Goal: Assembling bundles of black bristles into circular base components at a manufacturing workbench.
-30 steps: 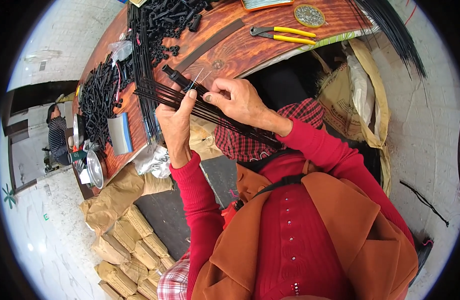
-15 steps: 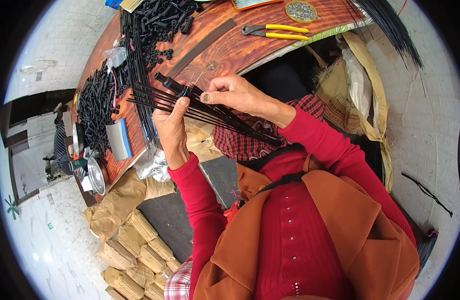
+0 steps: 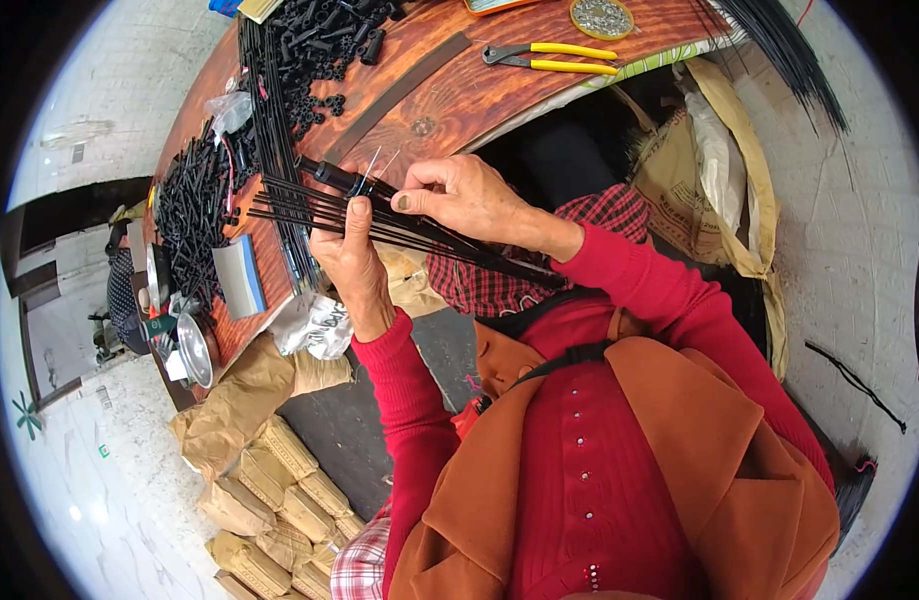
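- Wooden and reddish, the workbench (image 3: 460, 100) runs past our fingertips, with a pale tiled floor (image 3: 100, 520) below and to the left of it.
- From the head view, our left hand (image 3: 355, 265) is closed around a fan of thin black rods (image 3: 310, 205), thumb pressed up along them; they spread out leftward from the grip and trail back rightward over our checked lap. We judge the fist keeps the bundle level so that single rods can be sorted.
- Our right hand (image 3: 465, 195) sits just right of the left thumb, fingers curled, the fingertips pinched on the rods where a short black sleeve (image 3: 342, 178) and a pair of fine metal prongs (image 3: 372, 170) meet them. What exactly the pinch holds is too small to tell.
- Beyond the fingers lie heaps of small black tubes (image 3: 325, 40), and left of them a second heap (image 3: 195, 215), both within reach, likely as stock.
- Yellow-handled pliers (image 3: 555, 58) lie well beyond the right knuckles, beside a round tin of small metal parts (image 3: 601, 17).
- Below the left wrist, a crumpled clear plastic bag (image 3: 315, 325) with dark print; lower still, stacked brown paper packets (image 3: 280, 480). A pale blue flat block (image 3: 240, 275) rests at the bench edge.
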